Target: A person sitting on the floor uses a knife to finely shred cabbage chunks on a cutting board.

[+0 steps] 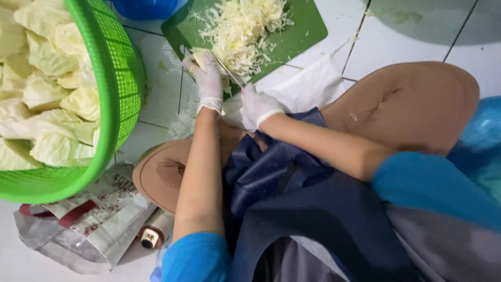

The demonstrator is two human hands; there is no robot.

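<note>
On the tiled floor lies a green cutting board (305, 28) with a heap of shredded cabbage (242, 26). My left hand (207, 78), in a white glove, presses a small piece of cabbage (200, 56) against the board's near edge. My right hand (259, 106), also gloved, grips the handle of a knife (228, 70) whose blade lies against the cabbage piece, right beside my left fingers.
A green plastic basket (121, 78) full of large cabbage leaves stands at the left. Below it lie a crumpled printed bag (88, 224) and a small bottle (151, 236). A blue tub (146, 8) is behind the board. My knees and dark apron (292, 209) fill the foreground.
</note>
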